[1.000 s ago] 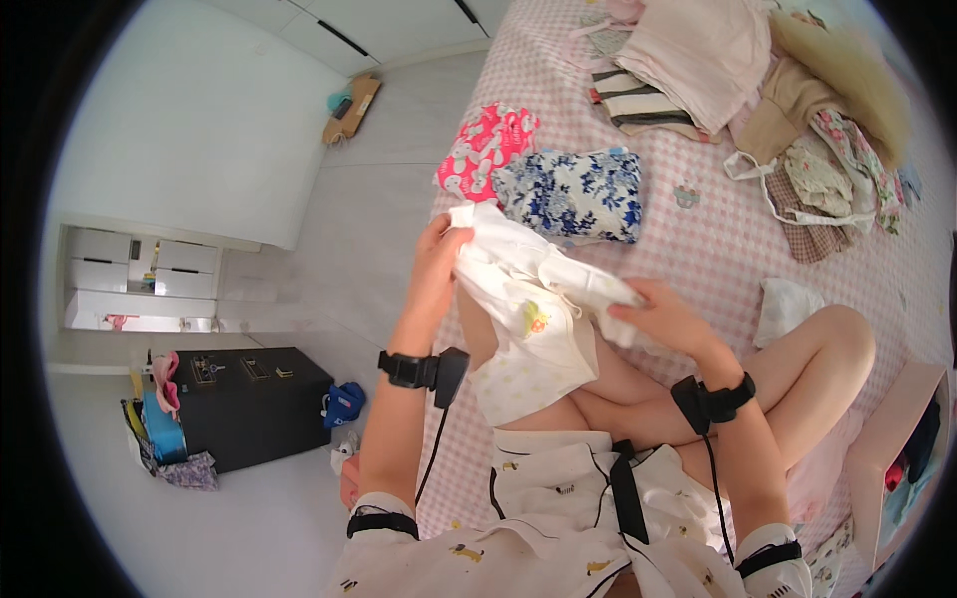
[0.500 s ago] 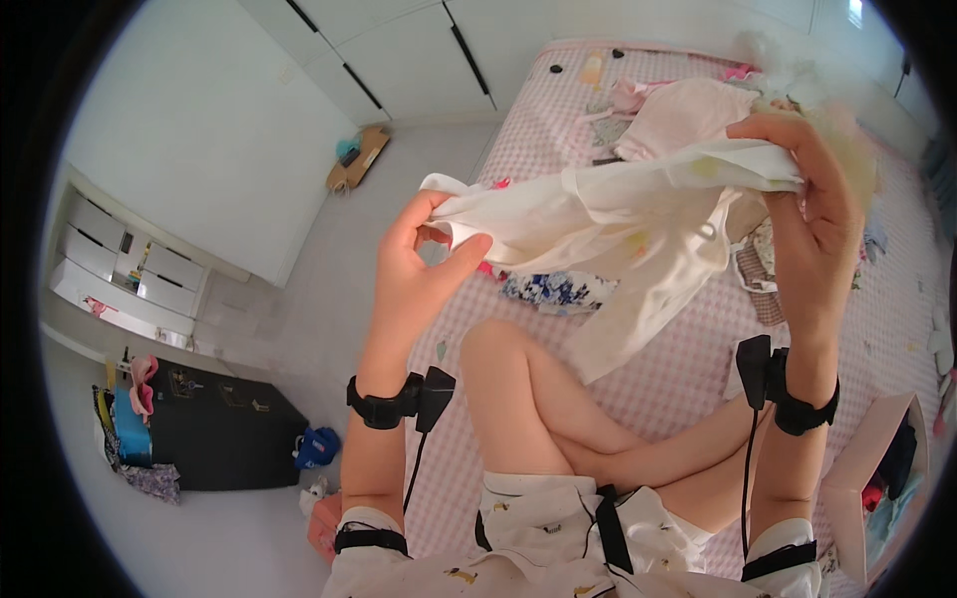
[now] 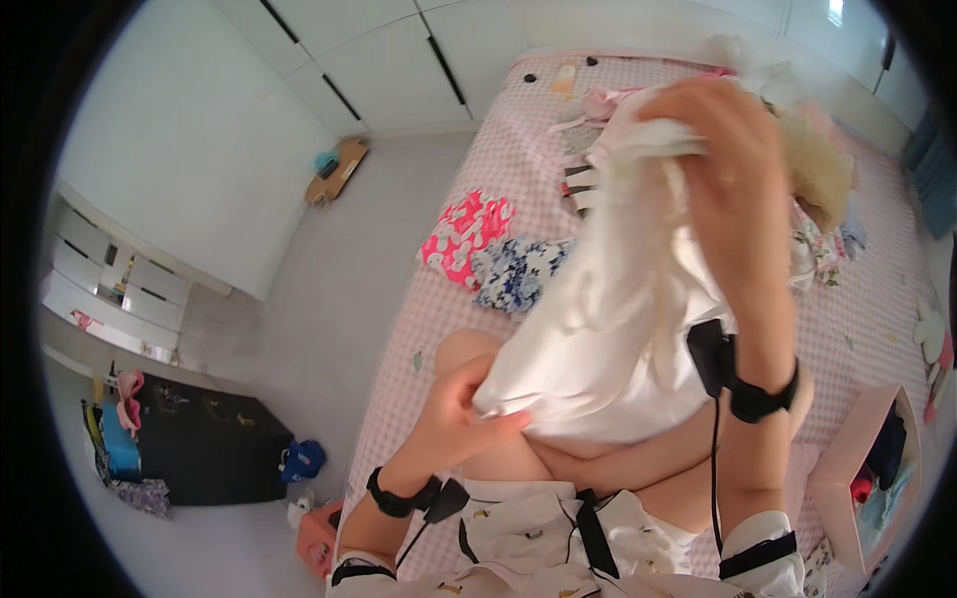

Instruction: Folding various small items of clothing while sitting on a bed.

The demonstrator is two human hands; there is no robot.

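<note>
A thin white garment (image 3: pixel 608 329) hangs in loose folds over my crossed legs. My left hand (image 3: pixel 461 417) pinches its lower left corner between thumb and fingers, low near my knee. Raised toward the far side, my right hand (image 3: pixel 723 164) grips the garment's upper end; that hand and the cloth beside it are smeared by motion. The kind of garment cannot be made out from its folds. Just beyond it on the bed lie a folded blue-and-white floral cloth (image 3: pixel 518 271) and a pink-red patterned cloth (image 3: pixel 465 235).
I sit on a pink checked bed (image 3: pixel 439 299). A pile of clothes and a beige fluffy thing (image 3: pixel 817 174) occupy its far part. At the right stands a pink open box (image 3: pixel 837 488) holding folded clothes. White cabinets (image 3: pixel 389 70) line the far wall.
My left hand has come down toward my lap with its corner of the garment. My right hand has moved left and slightly up, so the cloth now hangs steeply instead of stretching sideways.
</note>
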